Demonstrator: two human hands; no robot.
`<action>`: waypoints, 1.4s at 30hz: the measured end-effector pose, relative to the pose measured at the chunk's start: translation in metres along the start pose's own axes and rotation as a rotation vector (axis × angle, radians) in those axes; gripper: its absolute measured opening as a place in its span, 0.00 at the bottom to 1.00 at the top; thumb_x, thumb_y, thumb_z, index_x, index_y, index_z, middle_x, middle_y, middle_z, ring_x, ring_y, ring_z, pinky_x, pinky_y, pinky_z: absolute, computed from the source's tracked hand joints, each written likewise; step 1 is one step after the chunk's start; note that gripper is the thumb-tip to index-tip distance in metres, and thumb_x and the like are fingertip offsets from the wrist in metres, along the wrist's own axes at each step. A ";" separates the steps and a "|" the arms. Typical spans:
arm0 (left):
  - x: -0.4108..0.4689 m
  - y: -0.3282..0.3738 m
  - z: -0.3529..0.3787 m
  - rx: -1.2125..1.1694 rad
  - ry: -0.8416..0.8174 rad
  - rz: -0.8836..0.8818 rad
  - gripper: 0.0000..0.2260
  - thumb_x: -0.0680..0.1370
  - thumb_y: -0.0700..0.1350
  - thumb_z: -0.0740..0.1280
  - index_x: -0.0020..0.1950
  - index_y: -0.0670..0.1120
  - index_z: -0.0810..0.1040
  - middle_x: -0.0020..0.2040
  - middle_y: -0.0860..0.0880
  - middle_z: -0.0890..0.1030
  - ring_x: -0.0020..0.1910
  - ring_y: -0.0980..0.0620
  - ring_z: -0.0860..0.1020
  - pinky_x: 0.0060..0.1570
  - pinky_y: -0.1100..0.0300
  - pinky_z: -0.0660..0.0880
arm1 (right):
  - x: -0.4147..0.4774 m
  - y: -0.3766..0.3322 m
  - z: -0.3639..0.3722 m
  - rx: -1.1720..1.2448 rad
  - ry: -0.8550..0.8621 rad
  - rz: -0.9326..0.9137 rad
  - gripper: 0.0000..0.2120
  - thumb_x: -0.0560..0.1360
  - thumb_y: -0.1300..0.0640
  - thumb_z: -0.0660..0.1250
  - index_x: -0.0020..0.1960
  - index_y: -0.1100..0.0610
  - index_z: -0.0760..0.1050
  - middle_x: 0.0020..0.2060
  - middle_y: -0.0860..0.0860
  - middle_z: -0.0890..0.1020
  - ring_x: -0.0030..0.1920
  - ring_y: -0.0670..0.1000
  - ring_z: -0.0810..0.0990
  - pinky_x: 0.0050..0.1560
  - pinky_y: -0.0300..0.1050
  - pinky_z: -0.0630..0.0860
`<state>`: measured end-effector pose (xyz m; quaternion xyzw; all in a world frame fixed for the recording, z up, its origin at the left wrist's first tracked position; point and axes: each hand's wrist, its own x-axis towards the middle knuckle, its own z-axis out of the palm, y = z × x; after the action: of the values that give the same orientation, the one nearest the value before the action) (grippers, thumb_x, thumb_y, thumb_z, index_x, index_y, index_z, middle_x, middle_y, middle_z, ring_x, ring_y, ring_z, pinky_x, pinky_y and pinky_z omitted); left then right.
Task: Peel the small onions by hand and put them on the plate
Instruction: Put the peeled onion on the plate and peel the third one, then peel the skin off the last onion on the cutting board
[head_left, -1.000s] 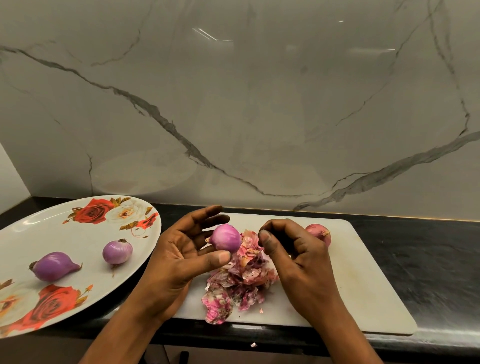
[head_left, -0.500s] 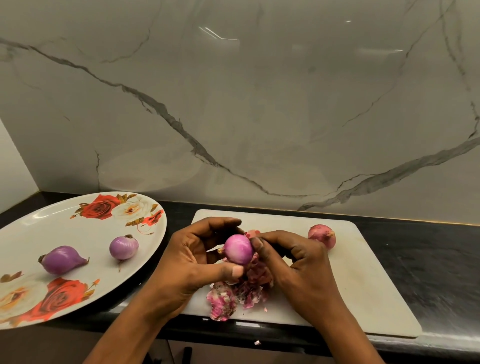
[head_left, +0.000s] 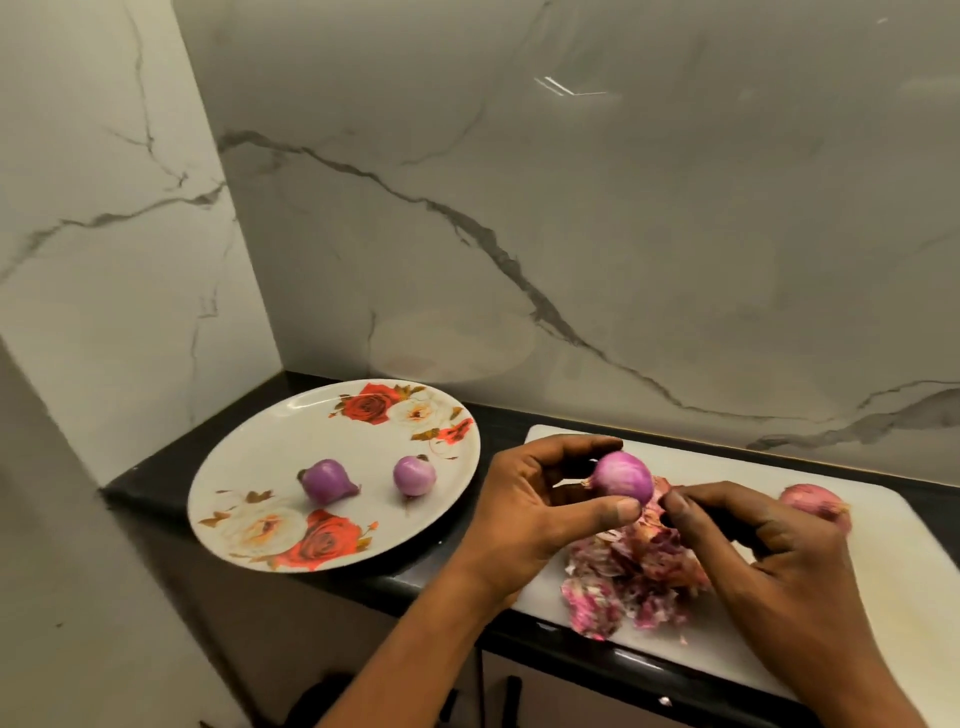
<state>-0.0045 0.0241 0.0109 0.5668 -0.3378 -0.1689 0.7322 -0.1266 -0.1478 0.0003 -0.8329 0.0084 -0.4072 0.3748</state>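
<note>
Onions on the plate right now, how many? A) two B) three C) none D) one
A: the plate holds a darker purple onion and a paler onion; the left hand holds a third onion over the cutting board.

We see the left hand (head_left: 524, 514) and right hand (head_left: 779, 548) bare, with bare forearms, over the cutting board (head_left: 909, 597). The left thumbnail is short.

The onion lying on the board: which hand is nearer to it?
Right. The right hand is just beside the onion; the left hand is farther left, holding a peeled onion.
</note>
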 end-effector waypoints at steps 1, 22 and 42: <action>-0.001 0.001 0.000 0.015 0.009 0.008 0.23 0.72 0.31 0.79 0.66 0.42 0.82 0.60 0.42 0.86 0.59 0.42 0.85 0.58 0.50 0.83 | 0.000 -0.001 0.000 -0.009 -0.006 -0.011 0.06 0.76 0.54 0.73 0.50 0.46 0.86 0.41 0.38 0.87 0.41 0.46 0.86 0.40 0.43 0.82; -0.068 0.039 -0.133 1.175 0.616 0.178 0.24 0.68 0.53 0.83 0.62 0.51 0.85 0.54 0.49 0.86 0.46 0.54 0.81 0.42 0.63 0.77 | -0.004 0.000 -0.001 0.023 -0.103 0.005 0.09 0.75 0.49 0.72 0.54 0.43 0.85 0.48 0.36 0.87 0.47 0.44 0.86 0.43 0.32 0.80; -0.069 0.016 -0.136 1.280 0.540 0.135 0.28 0.69 0.59 0.82 0.66 0.51 0.83 0.61 0.49 0.85 0.56 0.53 0.78 0.54 0.49 0.82 | -0.004 0.000 0.001 -0.017 -0.086 0.004 0.10 0.75 0.56 0.75 0.53 0.43 0.84 0.49 0.36 0.86 0.46 0.44 0.86 0.43 0.36 0.81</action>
<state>0.0369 0.1698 -0.0126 0.8867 -0.2118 0.2560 0.3215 -0.1288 -0.1457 -0.0030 -0.8527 -0.0026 -0.3701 0.3687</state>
